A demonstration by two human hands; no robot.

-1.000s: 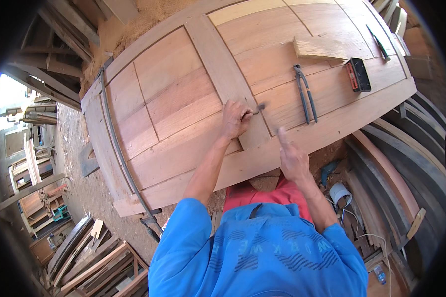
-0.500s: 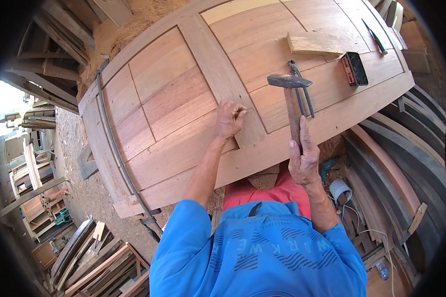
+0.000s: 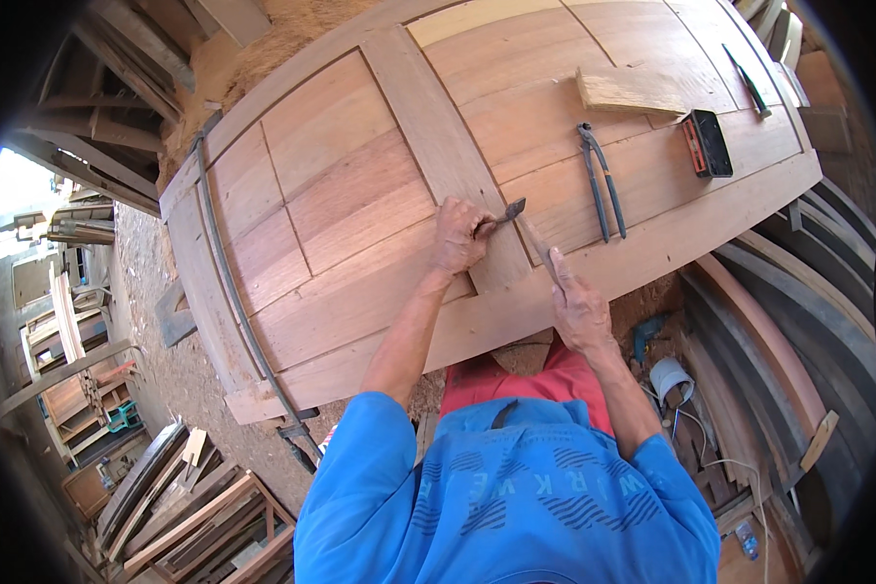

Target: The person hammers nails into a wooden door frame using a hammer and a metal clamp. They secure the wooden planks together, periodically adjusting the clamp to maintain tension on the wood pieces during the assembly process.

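Observation:
A large panelled wooden door [image 3: 445, 161] lies flat in front of me. My left hand [image 3: 462, 237] rests on its middle stile near the close rail, thumb and fingers pinched together; whatever they hold is too small to make out. My right hand [image 3: 581, 311] is wrapped round the wooden handle of a hammer [image 3: 536, 241]. The hammer's dark head is down at the left fingertips, just to their right. Beyond the right hand, a pair of pincers [image 3: 602, 183] with dark handles lies on the right-hand panel.
On the door's right part lie a pale wood offcut [image 3: 631, 91], a small black and orange box [image 3: 707, 143] and a dark slim tool [image 3: 747, 82]. A long bar clamp [image 3: 226, 263] spans the left end. Curved timbers [image 3: 784, 331] and a white bucket [image 3: 671, 381] stand at right.
My right hand has swung the hammer down and left, from above the pincers to the left fingertips. The left hand stays pinched in the same place on the door.

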